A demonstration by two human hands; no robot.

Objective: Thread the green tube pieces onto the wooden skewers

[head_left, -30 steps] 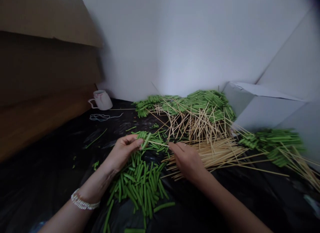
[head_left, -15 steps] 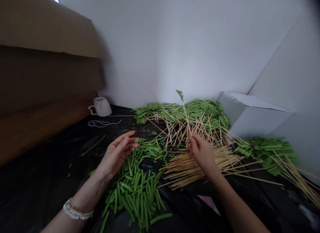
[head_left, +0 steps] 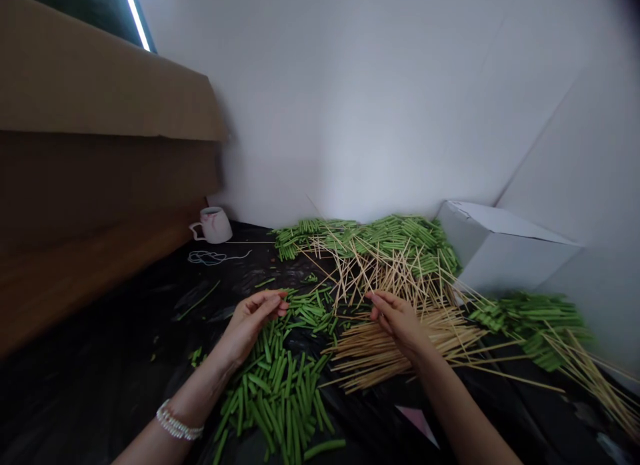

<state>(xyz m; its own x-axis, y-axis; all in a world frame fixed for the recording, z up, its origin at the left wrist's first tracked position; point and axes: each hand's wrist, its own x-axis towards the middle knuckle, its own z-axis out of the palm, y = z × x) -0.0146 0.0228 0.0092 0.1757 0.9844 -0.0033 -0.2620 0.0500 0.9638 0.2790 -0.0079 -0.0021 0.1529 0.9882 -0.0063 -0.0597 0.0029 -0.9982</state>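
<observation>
Just below and between the two hands, on my feed, lie the loose green pieces (head_left: 285,392), a spread of short cut lengths that look like beans. Right beside them, under the right hand (head_left: 397,318), is a bundle of bare sticks (head_left: 375,355). That hand has thumb and forefinger drawn close together over the sticks; I can't tell whether anything is between them. The left hand (head_left: 257,317) hangs above the upper edge of the green spread, fingers loosely curled, and I can't make out a piece in it either.

I judge that much is done: along the wall (head_left: 280,132) lies a wide heap of filled sticks (head_left: 400,232), green rows toward the wall, ends crossing toward me, and a second filled batch (head_left: 545,325) sits farther right. Plenty of loose pieces and unfilled sticks are left.

Everything rests on black sheeting (head_left: 110,385). A white box (head_left: 525,252) stands between the heap and the batch, closing off that corner. Over to the left are a mug (head_left: 217,225), a tangled cord (head_left: 207,258) and a large cardboard box (head_left: 115,85). Crossed stick ends crowd the space beyond the right hand.
</observation>
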